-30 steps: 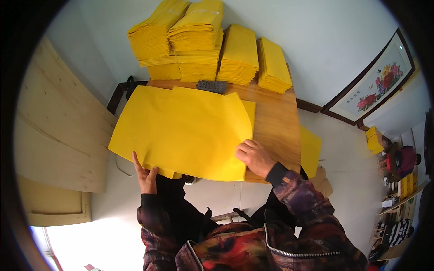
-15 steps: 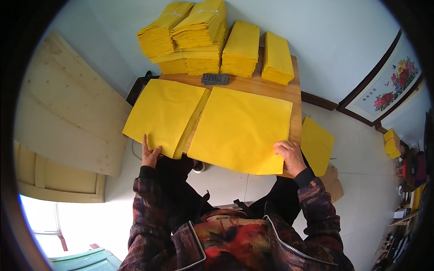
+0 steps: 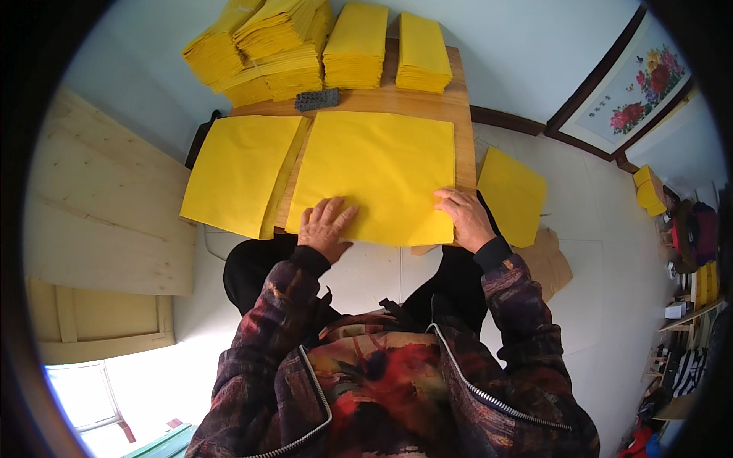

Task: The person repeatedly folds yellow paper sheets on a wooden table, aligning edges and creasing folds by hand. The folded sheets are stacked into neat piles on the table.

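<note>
A large yellow paper sheet [image 3: 378, 172] lies flat on the wooden table [image 3: 427, 101] in front of me. My left hand [image 3: 327, 227] rests palm down on its near left corner, fingers spread. My right hand [image 3: 466, 217] presses the near right corner of the same sheet. A second stack of yellow sheets [image 3: 240, 172] lies to the left, hanging over the table's left edge. Neither hand grips anything.
Several tall stacks of folded yellow paper [image 3: 359, 42] fill the far side of the table, with a small dark grey block [image 3: 317, 99] before them. More yellow sheets [image 3: 511, 195] lie on the floor at right. Wooden boards [image 3: 99, 214] lean at left; a framed picture [image 3: 626, 88] stands at right.
The large sheet has been laid flat beside the left stack. My left hand moved from the left stack's near edge onto the large sheet's near left corner; my right hand stays on its right corner.
</note>
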`<action>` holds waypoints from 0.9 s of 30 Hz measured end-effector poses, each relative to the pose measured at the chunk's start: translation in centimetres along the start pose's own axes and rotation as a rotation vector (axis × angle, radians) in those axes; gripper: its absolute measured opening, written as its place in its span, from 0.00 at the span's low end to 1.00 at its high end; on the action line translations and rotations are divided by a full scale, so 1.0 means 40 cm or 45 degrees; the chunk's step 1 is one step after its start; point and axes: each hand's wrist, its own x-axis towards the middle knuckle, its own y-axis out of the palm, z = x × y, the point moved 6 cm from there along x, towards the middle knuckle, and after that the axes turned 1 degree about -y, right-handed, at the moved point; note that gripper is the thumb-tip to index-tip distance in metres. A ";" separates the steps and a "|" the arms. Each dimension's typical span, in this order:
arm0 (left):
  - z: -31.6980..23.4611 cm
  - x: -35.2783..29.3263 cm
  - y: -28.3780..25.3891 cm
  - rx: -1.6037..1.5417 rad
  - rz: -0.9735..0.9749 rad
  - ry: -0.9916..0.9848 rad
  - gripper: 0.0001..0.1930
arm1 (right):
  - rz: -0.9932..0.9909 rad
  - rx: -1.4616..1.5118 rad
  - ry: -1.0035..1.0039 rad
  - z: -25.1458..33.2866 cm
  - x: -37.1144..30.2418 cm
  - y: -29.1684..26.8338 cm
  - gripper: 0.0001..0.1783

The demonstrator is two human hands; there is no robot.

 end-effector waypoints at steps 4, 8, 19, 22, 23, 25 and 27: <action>0.019 0.013 0.010 -0.023 -0.067 -0.010 0.33 | -0.051 -0.037 0.128 0.000 -0.047 -0.005 0.17; 0.027 -0.006 0.010 -0.041 -0.099 0.002 0.31 | -0.092 -0.134 0.322 0.015 -0.083 -0.041 0.15; -0.006 -0.013 -0.017 -0.056 0.007 -0.032 0.30 | -0.077 0.225 0.135 0.161 -0.029 -0.011 0.18; -0.011 -0.030 -0.040 -0.073 0.102 0.115 0.37 | -0.176 0.246 0.196 0.090 -0.016 -0.050 0.18; 0.010 -0.024 -0.049 -0.158 0.074 0.050 0.38 | -0.174 0.228 0.296 0.052 -0.013 -0.058 0.17; 0.051 -0.017 -0.066 -0.309 -0.082 -0.005 0.38 | -0.178 0.194 0.481 -0.017 -0.010 -0.068 0.17; 0.133 0.011 -0.061 -0.391 -0.199 -0.243 0.33 | -0.192 0.134 0.612 -0.066 -0.011 -0.065 0.16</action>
